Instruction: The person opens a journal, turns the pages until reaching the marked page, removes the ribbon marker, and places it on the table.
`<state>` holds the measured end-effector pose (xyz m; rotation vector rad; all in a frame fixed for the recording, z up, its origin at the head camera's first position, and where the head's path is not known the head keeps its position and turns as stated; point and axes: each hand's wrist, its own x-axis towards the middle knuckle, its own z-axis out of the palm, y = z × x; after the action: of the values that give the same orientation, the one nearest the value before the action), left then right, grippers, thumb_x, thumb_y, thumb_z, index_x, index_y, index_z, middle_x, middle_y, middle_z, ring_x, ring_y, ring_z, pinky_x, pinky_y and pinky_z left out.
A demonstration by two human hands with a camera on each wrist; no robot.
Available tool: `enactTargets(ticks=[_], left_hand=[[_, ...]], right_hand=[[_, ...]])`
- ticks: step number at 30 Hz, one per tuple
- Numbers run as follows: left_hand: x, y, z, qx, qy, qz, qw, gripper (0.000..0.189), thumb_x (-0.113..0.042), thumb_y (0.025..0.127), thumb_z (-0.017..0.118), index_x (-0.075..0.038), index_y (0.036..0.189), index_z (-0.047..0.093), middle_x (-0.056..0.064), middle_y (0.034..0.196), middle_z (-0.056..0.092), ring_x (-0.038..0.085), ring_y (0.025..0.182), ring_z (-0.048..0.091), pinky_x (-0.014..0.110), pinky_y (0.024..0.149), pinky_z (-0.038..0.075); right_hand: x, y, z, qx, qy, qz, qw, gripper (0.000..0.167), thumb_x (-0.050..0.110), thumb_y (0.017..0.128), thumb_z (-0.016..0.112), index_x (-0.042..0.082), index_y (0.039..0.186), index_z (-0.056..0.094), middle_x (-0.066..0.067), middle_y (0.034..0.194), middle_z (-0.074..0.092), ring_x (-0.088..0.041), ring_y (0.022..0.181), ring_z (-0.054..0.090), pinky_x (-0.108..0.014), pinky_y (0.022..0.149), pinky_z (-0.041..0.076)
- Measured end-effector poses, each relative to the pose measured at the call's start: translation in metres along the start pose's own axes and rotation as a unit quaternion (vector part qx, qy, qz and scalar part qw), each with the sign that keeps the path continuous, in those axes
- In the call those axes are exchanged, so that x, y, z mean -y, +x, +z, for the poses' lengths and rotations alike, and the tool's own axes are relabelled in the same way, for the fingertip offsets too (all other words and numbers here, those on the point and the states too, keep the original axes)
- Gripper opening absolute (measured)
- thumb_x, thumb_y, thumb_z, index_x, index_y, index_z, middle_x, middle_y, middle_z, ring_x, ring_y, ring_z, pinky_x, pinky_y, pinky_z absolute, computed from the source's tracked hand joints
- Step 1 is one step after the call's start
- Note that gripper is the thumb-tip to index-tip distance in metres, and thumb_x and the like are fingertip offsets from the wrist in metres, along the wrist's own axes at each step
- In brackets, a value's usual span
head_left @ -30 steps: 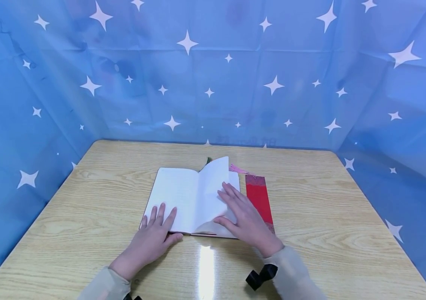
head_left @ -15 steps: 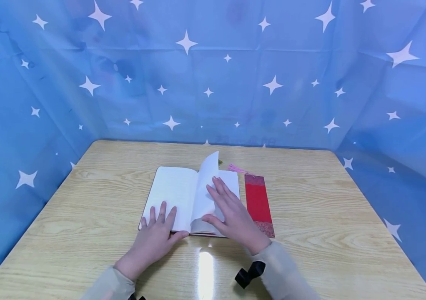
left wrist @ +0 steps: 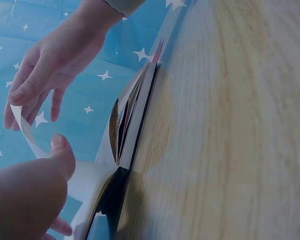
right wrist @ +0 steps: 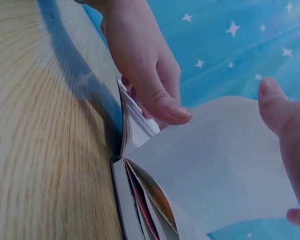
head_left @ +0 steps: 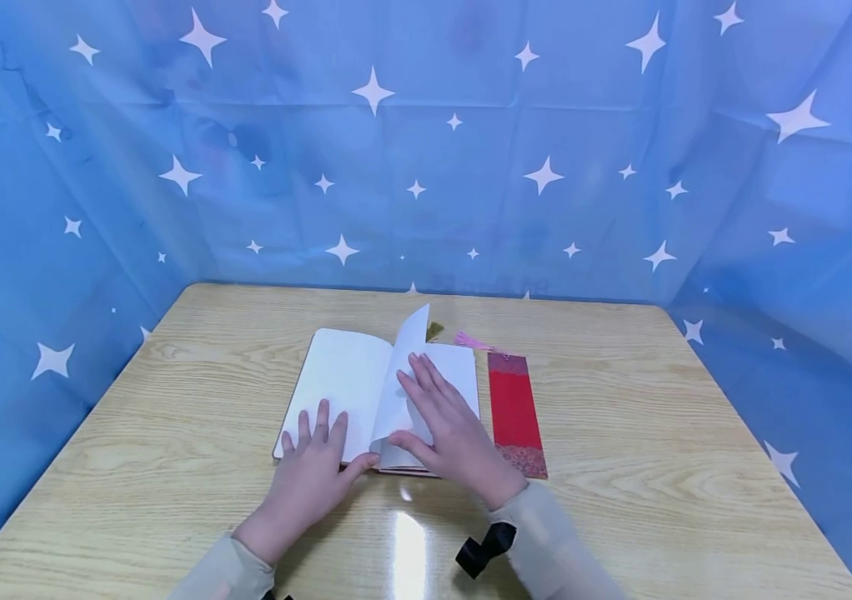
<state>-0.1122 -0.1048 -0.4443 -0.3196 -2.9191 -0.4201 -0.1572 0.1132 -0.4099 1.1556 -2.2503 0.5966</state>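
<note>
An open notebook [head_left: 347,367] with blank-looking white pages lies on the table. My left hand [head_left: 309,475] rests on its lower left page, fingers spread, thumb beside the bottom of the spine. One page [right wrist: 215,165] stands up from the spine, curving leftward. Against this page, my right hand [head_left: 456,437] lies with straight fingers; the left wrist view has its thumb at the page's edge. Below the raised page, a brown patterned insert [right wrist: 160,200] shows between the right-hand leaves. An olive tassel [head_left: 434,331] sticks out behind the top edge.
Right of the notebook lies a flat red bookmark [head_left: 513,404] with patterned ends and a pink tassel [head_left: 474,341]. The wooden table [head_left: 659,417] is backed by a blue star-printed curtain [head_left: 426,150]. A black wrist mount [head_left: 484,550] hangs under the right sleeve.
My right hand has moved left, carrying the raised page further toward the left side. The olive tassel shows more behind it. My left thumb has edged right to the spine.
</note>
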Motion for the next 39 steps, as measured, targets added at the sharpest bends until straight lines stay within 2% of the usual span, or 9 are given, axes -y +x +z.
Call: enactTargets(ticks=[7, 13, 16, 20, 25, 28, 34, 37, 39], left_hand=[[0.003, -0.001, -0.001, -0.045, -0.03, 0.008, 0.9985, 0.092, -0.065, 0.084, 0.049, 0.004, 0.143, 0.027, 0.03, 0.146, 0.021, 0.05, 0.13, 0.023, 0.07, 0.093, 0.025], [0.002, -0.001, -0.005, -0.065, -0.055, 0.022, 0.9961, 0.093, -0.057, 0.085, 0.055, 0.003, 0.145, 0.019, 0.029, 0.148, 0.016, 0.048, 0.132, 0.02, 0.068, 0.096, 0.024], [0.001, -0.001, -0.006, -0.089, -0.067, 0.036, 0.9931, 0.094, -0.052, 0.085, 0.06, 0.002, 0.146, 0.014, 0.029, 0.149, 0.012, 0.047, 0.133, 0.018, 0.067, 0.096, 0.025], [0.003, -0.001, -0.005, -0.15, -0.079, 0.078, 0.9824, 0.096, -0.046, 0.086, 0.061, 0.003, 0.147, 0.006, 0.033, 0.149, 0.002, 0.047, 0.135, 0.013, 0.068, 0.093, 0.027], [0.007, 0.0, -0.003, -0.227, -0.085, 0.129, 0.9615, 0.094, -0.047, 0.088, 0.052, 0.006, 0.144, 0.0, 0.035, 0.146, -0.008, 0.051, 0.129, 0.022, 0.069, 0.091, 0.028], [0.009, 0.001, -0.003, -0.247, -0.076, 0.136, 0.9564, 0.1, -0.041, 0.084, 0.065, 0.007, 0.144, 0.001, 0.035, 0.146, -0.013, 0.051, 0.13, 0.021, 0.068, 0.093, 0.026], [0.011, 0.002, -0.006, -0.273, -0.023, 0.123, 0.954, 0.124, -0.024, 0.06, 0.087, 0.007, 0.144, 0.001, 0.031, 0.146, -0.02, 0.05, 0.134, -0.001, 0.066, 0.101, 0.009], [0.014, 0.001, -0.008, -0.266, 0.02, 0.114, 0.9572, 0.127, -0.027, 0.056, 0.089, 0.009, 0.144, 0.004, 0.034, 0.145, -0.02, 0.053, 0.132, -0.004, 0.068, 0.1, 0.002], [0.016, 0.0, -0.009, -0.241, 0.039, 0.105, 0.9641, 0.125, -0.03, 0.058, 0.088, 0.009, 0.144, 0.006, 0.036, 0.144, -0.018, 0.054, 0.132, -0.007, 0.068, 0.1, -0.001]], right_hand=[[0.001, 0.001, -0.001, 0.007, -0.005, -0.002, 1.0, 0.075, 0.055, 0.092, 0.043, 0.0, 0.143, 0.033, -0.018, 0.151, 0.022, -0.034, 0.137, 0.022, -0.046, 0.106, 0.028], [0.002, 0.001, 0.0, 0.005, -0.004, -0.014, 0.9999, 0.076, 0.056, 0.093, 0.041, -0.001, 0.142, 0.033, -0.019, 0.151, 0.022, -0.035, 0.136, 0.023, -0.046, 0.107, 0.027], [0.002, 0.002, 0.0, 0.002, -0.005, -0.016, 0.9999, 0.075, 0.055, 0.093, 0.041, -0.001, 0.142, 0.033, -0.018, 0.151, 0.022, -0.035, 0.136, 0.023, -0.046, 0.107, 0.027], [0.002, 0.002, -0.001, 0.002, -0.004, -0.013, 0.9999, 0.075, 0.055, 0.093, 0.042, 0.0, 0.142, 0.034, -0.017, 0.151, 0.022, -0.034, 0.137, 0.023, -0.045, 0.107, 0.026], [0.003, 0.002, -0.002, 0.008, -0.001, -0.009, 0.9999, 0.074, 0.054, 0.092, 0.044, 0.001, 0.143, 0.033, -0.016, 0.151, 0.022, -0.032, 0.137, 0.022, -0.045, 0.107, 0.027], [0.003, 0.0, -0.003, 0.009, -0.002, -0.008, 0.9999, 0.072, 0.052, 0.093, 0.045, 0.001, 0.142, 0.034, -0.016, 0.151, 0.022, -0.033, 0.137, 0.023, -0.045, 0.107, 0.028], [0.002, -0.004, -0.004, 0.014, -0.008, -0.004, 0.9999, 0.069, 0.05, 0.094, 0.045, 0.0, 0.14, 0.037, -0.017, 0.15, 0.026, -0.033, 0.135, 0.026, -0.045, 0.107, 0.027], [0.0, -0.008, -0.005, 0.029, -0.011, 0.011, 0.9995, 0.068, 0.051, 0.094, 0.042, 0.002, 0.141, 0.036, -0.017, 0.149, 0.028, -0.032, 0.136, 0.025, -0.044, 0.107, 0.026], [-0.001, -0.01, -0.006, 0.041, -0.008, 0.024, 0.9988, 0.067, 0.051, 0.094, 0.042, 0.004, 0.142, 0.035, -0.016, 0.148, 0.029, -0.03, 0.137, 0.024, -0.044, 0.108, 0.025]])
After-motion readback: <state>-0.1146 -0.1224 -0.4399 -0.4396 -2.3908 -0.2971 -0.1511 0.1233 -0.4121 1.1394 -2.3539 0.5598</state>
